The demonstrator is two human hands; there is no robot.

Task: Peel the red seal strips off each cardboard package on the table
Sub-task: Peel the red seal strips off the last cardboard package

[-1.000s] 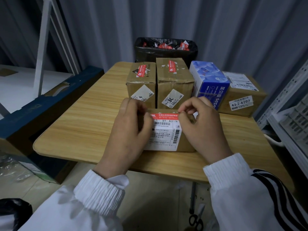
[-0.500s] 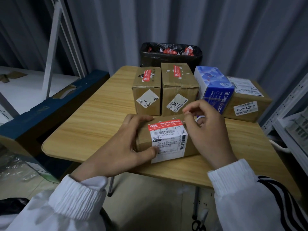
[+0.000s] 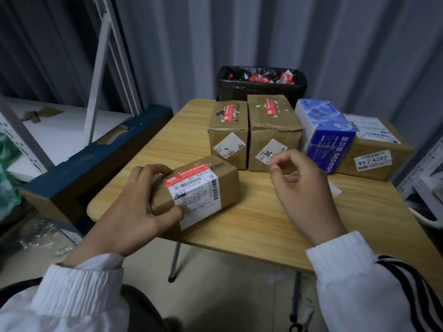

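My left hand (image 3: 134,207) grips a small cardboard package (image 3: 226,185) near the front of the wooden table (image 3: 251,226). The package lies at an angle and carries a white shipping label with a red seal strip (image 3: 187,174) along its top edge. My right hand (image 3: 304,188) hovers to the right of the package, clear of it, with its fingers curled, thumb near the forefinger, and nothing visible in it. Two taller cardboard boxes (image 3: 227,142) (image 3: 273,137) stand behind, each with a red strip (image 3: 227,113) (image 3: 271,107) on top.
A blue tissue pack (image 3: 328,137) leans on a labelled carton (image 3: 376,154) at the back right. Behind the table a black-lined bin (image 3: 261,87) holds red strips. A blue-edged carton (image 3: 96,159) sits to the left, a white rack (image 3: 429,178) to the right, and scissors (image 3: 297,328) on the floor.
My right hand has come off the small package and moved up and to the right. My left hand has turned the package so it now sits at an angle, further left.
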